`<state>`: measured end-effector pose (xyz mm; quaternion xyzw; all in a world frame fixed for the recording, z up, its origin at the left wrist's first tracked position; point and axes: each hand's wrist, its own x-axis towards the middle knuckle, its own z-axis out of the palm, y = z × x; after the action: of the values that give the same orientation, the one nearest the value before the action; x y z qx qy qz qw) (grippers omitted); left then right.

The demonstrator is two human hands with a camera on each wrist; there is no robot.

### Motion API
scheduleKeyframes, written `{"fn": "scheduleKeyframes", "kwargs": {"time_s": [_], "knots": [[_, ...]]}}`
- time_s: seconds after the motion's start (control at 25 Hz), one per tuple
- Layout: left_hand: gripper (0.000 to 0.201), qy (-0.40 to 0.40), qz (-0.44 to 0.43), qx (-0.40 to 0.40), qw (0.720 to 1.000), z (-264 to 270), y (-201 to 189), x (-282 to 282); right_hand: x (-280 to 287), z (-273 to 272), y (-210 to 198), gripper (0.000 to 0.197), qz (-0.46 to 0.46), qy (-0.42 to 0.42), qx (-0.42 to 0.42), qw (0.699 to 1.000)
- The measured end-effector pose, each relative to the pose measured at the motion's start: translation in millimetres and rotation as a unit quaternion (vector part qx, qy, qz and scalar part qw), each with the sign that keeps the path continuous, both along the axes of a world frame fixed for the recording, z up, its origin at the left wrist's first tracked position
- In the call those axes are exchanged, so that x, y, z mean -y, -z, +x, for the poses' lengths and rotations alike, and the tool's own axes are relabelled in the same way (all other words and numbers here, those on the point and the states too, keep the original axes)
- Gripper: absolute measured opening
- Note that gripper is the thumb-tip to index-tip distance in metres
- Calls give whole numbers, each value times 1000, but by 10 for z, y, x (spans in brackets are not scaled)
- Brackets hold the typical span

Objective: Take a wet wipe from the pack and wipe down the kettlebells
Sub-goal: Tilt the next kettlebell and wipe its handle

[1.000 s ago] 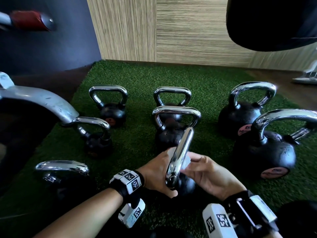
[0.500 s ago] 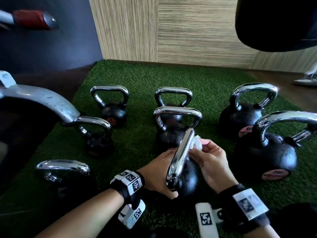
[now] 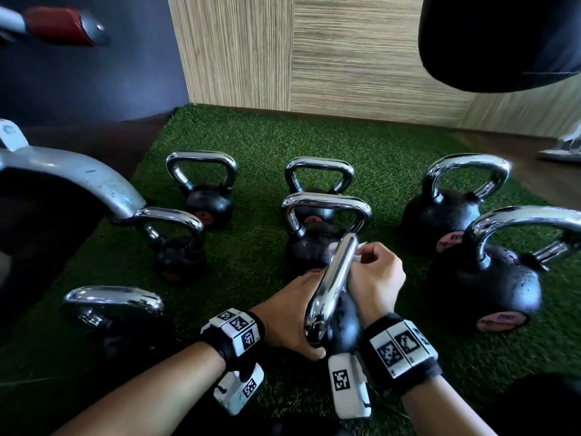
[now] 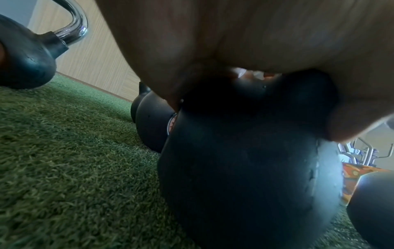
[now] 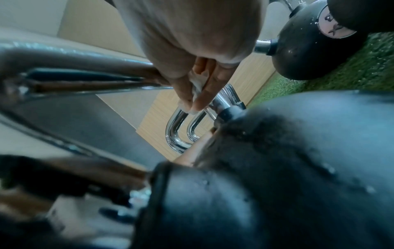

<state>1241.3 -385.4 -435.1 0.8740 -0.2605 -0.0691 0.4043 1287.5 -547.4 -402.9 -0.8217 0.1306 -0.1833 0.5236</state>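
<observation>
Kettlebell [image 3: 341,322] handle [image 3: 334,283] lengthwise away, wipe [image 3: 356,258] at far end.

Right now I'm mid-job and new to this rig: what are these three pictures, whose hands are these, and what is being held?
No machine here: a person with cameras on the head and both wrists. The head view looks down on green turf carrying several black kettlebells with chrome handles. The left hand grips the body of the nearest kettlebell. The right hand pinches a white wet wipe against its chrome handle. The left wrist view shows that bell's body from below the palm; the right wrist view looks along the fingers at the wipe.
</observation>
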Motion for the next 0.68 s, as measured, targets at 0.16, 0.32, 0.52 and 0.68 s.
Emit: {"fn": "scheduleKeyframes", "kwargs": {"time_s": [0.16, 0.32, 0.52, 0.68], "knots": [[109, -7, 9, -5, 1000, -14, -21, -12, -45, -14, 120, 26, -46, -16, 5, 999], [121, -31, 46, 11, 998, -44, 103, -29, -33, -20, 166, 34, -75, -64, -47, 994], [134, 8, 122, -41, 992, -4, 92, -152, 360, -32, 53, 27, -52, -150, -51, 986], [124, 29, 3, -172, 985, -200, -514, -383, 577, 127, -269, 20, -129, -167, 46, 976]]}}
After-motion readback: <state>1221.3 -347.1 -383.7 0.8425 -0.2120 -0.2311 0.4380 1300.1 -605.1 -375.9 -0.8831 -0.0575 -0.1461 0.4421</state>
